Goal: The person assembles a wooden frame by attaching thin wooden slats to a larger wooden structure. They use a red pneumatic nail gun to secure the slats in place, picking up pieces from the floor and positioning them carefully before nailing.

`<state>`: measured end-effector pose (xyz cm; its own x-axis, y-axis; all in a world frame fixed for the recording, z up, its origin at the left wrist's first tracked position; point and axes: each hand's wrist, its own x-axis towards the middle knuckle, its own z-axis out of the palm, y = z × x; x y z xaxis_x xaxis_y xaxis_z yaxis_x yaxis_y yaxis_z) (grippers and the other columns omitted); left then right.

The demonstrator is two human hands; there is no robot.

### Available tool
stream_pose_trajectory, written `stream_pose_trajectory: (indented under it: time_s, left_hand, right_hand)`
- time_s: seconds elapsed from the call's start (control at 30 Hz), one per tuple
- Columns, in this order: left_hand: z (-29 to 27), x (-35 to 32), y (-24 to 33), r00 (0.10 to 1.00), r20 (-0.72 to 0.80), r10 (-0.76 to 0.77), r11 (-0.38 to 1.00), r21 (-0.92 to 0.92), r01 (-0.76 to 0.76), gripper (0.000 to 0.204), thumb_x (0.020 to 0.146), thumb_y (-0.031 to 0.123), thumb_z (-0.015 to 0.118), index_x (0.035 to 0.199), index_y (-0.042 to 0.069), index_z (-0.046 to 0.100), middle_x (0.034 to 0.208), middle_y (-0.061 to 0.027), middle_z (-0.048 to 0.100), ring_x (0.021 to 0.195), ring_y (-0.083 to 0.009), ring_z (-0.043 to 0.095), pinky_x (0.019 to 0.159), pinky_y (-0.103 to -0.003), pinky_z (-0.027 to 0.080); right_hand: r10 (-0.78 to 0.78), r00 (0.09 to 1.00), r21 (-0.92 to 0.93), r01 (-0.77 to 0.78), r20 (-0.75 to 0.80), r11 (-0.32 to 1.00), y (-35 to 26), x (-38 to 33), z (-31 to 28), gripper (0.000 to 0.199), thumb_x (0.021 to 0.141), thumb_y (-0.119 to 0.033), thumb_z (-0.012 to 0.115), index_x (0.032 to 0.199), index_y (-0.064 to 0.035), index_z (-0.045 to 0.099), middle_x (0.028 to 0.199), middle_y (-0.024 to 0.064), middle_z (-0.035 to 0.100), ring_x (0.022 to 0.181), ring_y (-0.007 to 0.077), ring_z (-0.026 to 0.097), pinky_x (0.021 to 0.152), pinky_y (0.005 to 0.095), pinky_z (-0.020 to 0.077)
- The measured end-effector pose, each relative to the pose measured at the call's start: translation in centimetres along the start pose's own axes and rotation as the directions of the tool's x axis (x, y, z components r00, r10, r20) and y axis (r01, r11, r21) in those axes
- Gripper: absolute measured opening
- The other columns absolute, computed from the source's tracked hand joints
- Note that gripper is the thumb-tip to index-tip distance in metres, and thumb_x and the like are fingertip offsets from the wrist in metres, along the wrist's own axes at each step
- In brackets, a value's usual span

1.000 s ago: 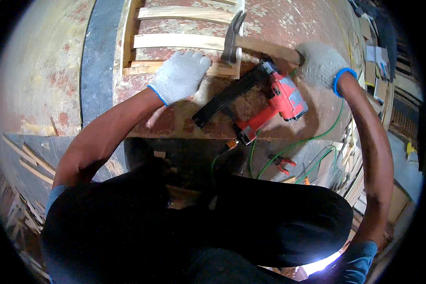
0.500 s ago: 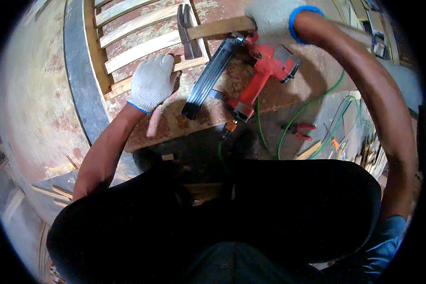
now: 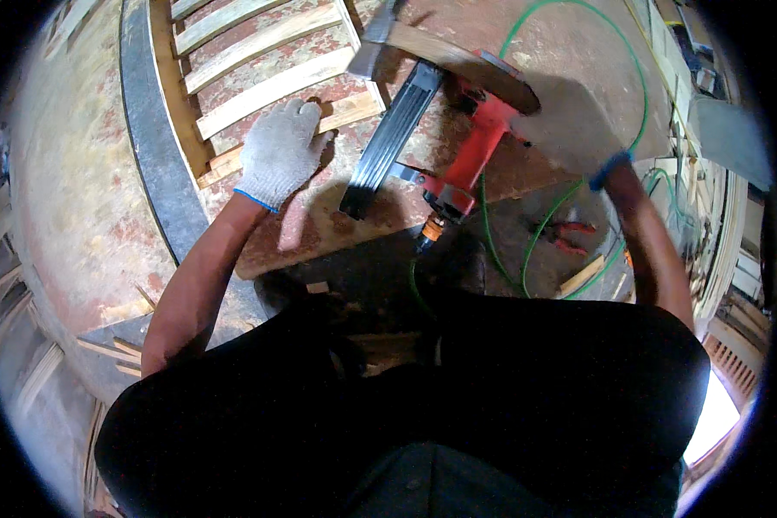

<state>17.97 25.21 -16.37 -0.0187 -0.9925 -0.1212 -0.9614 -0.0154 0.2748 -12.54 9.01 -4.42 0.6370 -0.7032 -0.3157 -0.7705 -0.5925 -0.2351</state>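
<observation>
My left hand (image 3: 278,148), in a white knit glove with a blue cuff, lies flat with its fingers stretched over the nearest slat (image 3: 356,112) of a wooden slatted frame (image 3: 178,112). A hammer (image 3: 457,60) with a wooden handle crosses above a red nail gun (image 3: 483,147); its head is beside the frame's right edge. My gloved right hand (image 3: 570,125) is just past the handle's end, smeared by motion. Its fingers cannot be made out, and the handle's length shows apart from them. The nail gun lies with its black magazine (image 3: 387,142) toward the frame.
A green air hose (image 3: 643,78) loops on the right. Red-handled pliers (image 3: 570,235) lie on the floor near a wood offcut (image 3: 583,276). A dark strip (image 3: 147,147) runs left of the frame. Long wooden strips (image 3: 721,233) stand at the far right.
My right hand has moved right and nearer, with its arm drawn in. The hammer has shifted right and its head has lifted off the frame's corner. My left hand stays in place.
</observation>
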Motion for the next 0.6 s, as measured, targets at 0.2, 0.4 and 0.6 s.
stream_pose_trajectory:
  time_s: [0.2, 0.4, 0.6]
  left_hand:
    - [-1.5, 0.4, -0.3, 0.997, 0.074, -0.001, 1.000, -0.011, 0.002, 0.036, 0.089, 0.037, 0.067, 0.105, 0.005, 0.065, 0.100, -0.0179, 0.066, 0.095, -0.0386, 0.066, 0.082, -0.050, 0.052]
    - [-2.2, -0.2, -1.3, 0.996, 0.084, 0.030, 1.000, -0.011, -0.029, 0.035, 0.087, 0.038, 0.070, 0.097, 0.005, 0.065, 0.093, -0.0165, 0.063, 0.090, -0.0381, 0.064, 0.078, -0.050, 0.051]
    - [-2.0, -0.3, -1.4, 0.996, 0.058, 0.069, 0.997, -0.029, -0.068, 0.034, 0.087, 0.037, 0.070, 0.098, 0.005, 0.065, 0.094, -0.0173, 0.065, 0.089, -0.0390, 0.065, 0.077, -0.050, 0.051]
  right_hand:
    - [0.335, 0.935, 0.287, -0.292, -0.113, 0.912, -0.3, -6.8, 2.7, 0.036, 0.083, -0.028, 0.074, 0.107, -0.0024, 0.067, 0.088, 0.0230, 0.070, 0.085, 0.0391, 0.071, 0.076, 0.0461, 0.0556]
    - [0.315, 0.916, 0.375, -0.209, -0.250, 0.903, -1.4, -7.8, 2.4, 0.030, 0.084, -0.021, 0.075, 0.104, -0.0009, 0.067, 0.083, 0.0214, 0.069, 0.079, 0.0348, 0.071, 0.069, 0.0412, 0.0534]
    - [0.195, 0.977, 0.212, -0.172, -0.091, 0.962, -1.7, -5.8, 5.5, 0.022, 0.086, -0.019, 0.072, 0.103, -0.0055, 0.067, 0.087, 0.0206, 0.069, 0.084, 0.0399, 0.069, 0.072, 0.0452, 0.0543]
